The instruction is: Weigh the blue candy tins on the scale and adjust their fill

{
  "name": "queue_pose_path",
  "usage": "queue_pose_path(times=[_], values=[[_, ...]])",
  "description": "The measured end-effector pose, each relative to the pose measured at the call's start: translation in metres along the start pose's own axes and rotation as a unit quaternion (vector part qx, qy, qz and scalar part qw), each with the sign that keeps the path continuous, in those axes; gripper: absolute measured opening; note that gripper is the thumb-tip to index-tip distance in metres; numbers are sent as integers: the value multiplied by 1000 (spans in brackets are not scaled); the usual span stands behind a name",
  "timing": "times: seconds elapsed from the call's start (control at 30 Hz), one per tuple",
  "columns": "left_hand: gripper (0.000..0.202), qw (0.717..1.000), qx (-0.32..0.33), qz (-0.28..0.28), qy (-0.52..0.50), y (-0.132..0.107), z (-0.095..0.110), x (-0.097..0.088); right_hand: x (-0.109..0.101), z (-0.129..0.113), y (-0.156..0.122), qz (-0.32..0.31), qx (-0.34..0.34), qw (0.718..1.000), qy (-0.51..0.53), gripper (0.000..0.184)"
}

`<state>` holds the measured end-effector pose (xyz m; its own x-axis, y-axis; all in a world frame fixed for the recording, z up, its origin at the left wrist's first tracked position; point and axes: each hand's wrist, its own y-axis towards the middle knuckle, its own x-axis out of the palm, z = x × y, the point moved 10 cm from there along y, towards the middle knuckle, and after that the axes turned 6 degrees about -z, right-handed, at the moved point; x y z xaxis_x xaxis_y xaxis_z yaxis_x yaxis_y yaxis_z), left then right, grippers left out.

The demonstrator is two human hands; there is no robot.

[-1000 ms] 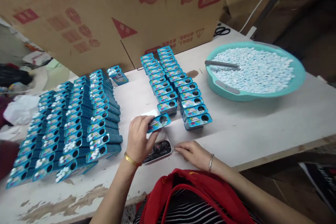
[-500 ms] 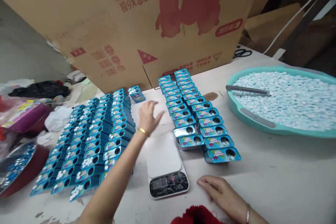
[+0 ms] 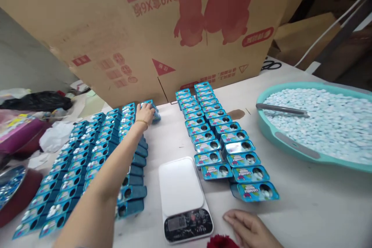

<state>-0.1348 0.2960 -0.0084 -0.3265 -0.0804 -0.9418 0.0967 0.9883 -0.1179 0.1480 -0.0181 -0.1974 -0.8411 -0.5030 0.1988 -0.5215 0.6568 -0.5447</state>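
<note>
My left hand [image 3: 145,114] is stretched far forward, its fingers curled on a blue candy tin [image 3: 152,107] at the far end of the left block of filled blue tins [image 3: 95,155], close to the cardboard box. My right hand [image 3: 250,228] lies flat and open on the table by the near edge, right of a white digital scale [image 3: 181,195] whose platform is bare. Two rows of blue tins with round holes [image 3: 221,139] run away from me, just right of the scale.
A teal basin [image 3: 286,141] full of small white candies sits at the right with a metal scoop [image 3: 280,109] in it. A large cardboard box [image 3: 174,27] walls off the back. Scissors [image 3: 269,65] lie behind. A red bowl [image 3: 17,197] and bags sit at the left.
My left hand carried a blue tin from above the scale to the far end of the left block. The right hand stayed flat on the table. My view tilted up.
</note>
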Motion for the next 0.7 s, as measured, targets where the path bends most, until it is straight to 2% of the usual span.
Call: queue_pose_path(times=[0.07,0.13,0.23,0.33,0.43,0.5,0.57,0.63,0.7], values=[[22,999,22,-24,7,-30,18,-14,-2,-7,-4,12,-11,1000,-16,55],[24,998,48,-44,11,-71,42,-32,-6,-12,-7,19,-12,999,-37,54],[24,987,135,-74,37,-140,92,-52,-8,-14,-9,13,6,999,-39,55],[22,977,184,-106,21,-191,135,-54,-6,-10,-10,-15,35,999,-22,58],[19,971,207,-123,14,-212,165,-42,-3,-16,-10,-32,27,998,-39,60],[18,971,205,-126,7,-214,173,-37,-4,-27,-8,-20,0,998,-67,62],[19,976,191,-99,-22,-215,171,-42,-5,-37,-4,-1,-27,995,-96,63],[28,982,167,-32,-82,-223,158,-55,-4,-47,2,11,-56,991,-122,64],[30,979,115,41,-163,-239,131,-61,-3,-55,10,21,-85,985,-148,59]])
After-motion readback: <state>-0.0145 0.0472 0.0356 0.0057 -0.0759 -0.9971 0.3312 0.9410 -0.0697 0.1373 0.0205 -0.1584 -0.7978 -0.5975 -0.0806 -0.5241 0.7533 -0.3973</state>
